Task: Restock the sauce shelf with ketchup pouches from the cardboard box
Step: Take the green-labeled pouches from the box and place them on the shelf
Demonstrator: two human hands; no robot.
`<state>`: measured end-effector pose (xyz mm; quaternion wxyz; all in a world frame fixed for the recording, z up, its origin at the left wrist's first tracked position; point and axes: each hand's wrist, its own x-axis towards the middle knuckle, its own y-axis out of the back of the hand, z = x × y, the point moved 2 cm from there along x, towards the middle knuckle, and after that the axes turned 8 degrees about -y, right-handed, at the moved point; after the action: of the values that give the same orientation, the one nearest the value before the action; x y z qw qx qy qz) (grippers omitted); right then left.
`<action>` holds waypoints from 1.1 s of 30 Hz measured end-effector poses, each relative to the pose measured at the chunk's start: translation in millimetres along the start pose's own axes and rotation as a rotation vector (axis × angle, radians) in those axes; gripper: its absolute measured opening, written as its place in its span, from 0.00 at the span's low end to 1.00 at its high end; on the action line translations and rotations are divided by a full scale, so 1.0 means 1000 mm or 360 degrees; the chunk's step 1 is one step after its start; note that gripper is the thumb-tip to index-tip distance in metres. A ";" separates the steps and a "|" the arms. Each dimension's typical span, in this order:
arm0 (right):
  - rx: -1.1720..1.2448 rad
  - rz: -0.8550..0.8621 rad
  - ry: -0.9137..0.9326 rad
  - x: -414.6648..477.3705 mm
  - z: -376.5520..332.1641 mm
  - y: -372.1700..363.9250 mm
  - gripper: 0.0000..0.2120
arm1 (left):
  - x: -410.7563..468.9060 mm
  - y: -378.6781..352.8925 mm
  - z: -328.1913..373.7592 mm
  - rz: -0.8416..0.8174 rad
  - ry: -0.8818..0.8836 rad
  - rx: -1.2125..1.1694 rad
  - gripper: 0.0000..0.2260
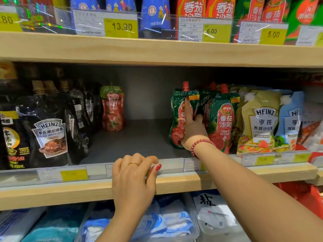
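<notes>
Fingers (187, 110) of the right hand (193, 131) pinch the ketchup pouch (176, 119); stand it straight, snug against the next pouch (223, 123) beside the grip. Left hand (132, 177) rests loose on the shelf edge (52, 194).

Right hand (194, 131) fingers partly behind pouch (176, 109). Tags (74, 174) left of pouch: print blurred. Upper pouches (191, 7): tops cropped.

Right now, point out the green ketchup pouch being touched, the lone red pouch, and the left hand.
green ketchup pouch (176, 117), head view, left side of its body.
red pouch (112, 109), head view, middle of its front.
left hand (132, 179), head view, back of the hand.
</notes>
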<state>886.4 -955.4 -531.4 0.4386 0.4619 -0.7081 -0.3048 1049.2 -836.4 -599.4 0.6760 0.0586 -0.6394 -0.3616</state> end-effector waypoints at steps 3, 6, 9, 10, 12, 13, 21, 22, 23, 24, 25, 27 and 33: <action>0.0011 -0.0008 -0.0012 0.000 0.000 0.001 0.60 | 0.000 -0.001 -0.001 -0.0022 -0.0003 -0.0004 0.02; -0.0023 -0.0053 -0.0027 -0.003 0.001 0.001 0.58 | 0.000 0.000 -0.001 -0.0063 0.0014 0.0006 0.05; -0.0073 -0.0149 -0.0060 -0.005 -0.001 0.012 0.55 | 0.001 0.002 0.000 -0.0092 0.0011 0.0011 0.05; -0.0074 -0.0185 -0.0077 -0.007 -0.002 0.017 0.54 | 0.001 0.002 -0.001 -0.0096 0.0009 0.0009 0.04; -0.0041 -0.0213 -0.0067 -0.016 -0.001 0.028 0.52 | 0.002 0.004 0.000 -0.0109 0.0008 0.0004 0.03; 0.0006 -0.0172 -0.0009 -0.023 0.000 0.033 0.50 | 0.003 0.005 0.001 -0.0122 0.0014 -0.0004 0.03; 0.0387 0.0152 0.0482 -0.121 0.051 0.057 0.20 | 0.008 0.023 0.012 -0.0273 0.0149 -0.0236 0.12; 0.0407 0.0158 0.0492 -0.136 0.064 0.053 0.18 | 0.004 0.026 0.016 -0.0242 0.0152 -0.0311 0.13; 0.0426 0.0145 0.0482 -0.151 0.077 0.048 0.16 | -0.001 0.030 0.020 -0.0201 0.0134 -0.0359 0.13; 0.0437 0.0115 0.0447 -0.166 0.092 0.041 0.15 | -0.008 0.032 0.025 -0.0166 0.0103 -0.0388 0.12; 0.0438 0.0070 0.0385 -0.179 0.107 0.033 0.14 | -0.017 0.033 0.032 -0.0152 0.0071 -0.0431 0.11; 0.0410 -0.0066 0.0232 -0.206 0.138 0.015 0.15 | -0.041 0.029 0.044 -0.0226 -0.0005 -0.0535 0.09; 0.0203 -0.0467 -0.0069 -0.278 0.217 -0.036 0.28 | -0.137 -0.008 0.076 -0.0779 -0.0075 -0.0824 0.06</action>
<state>756.6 -707.1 -749.3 0.3438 0.5808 -0.6601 -0.3298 987.9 -735.7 -703.2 0.5468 0.0283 -0.5092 -0.6640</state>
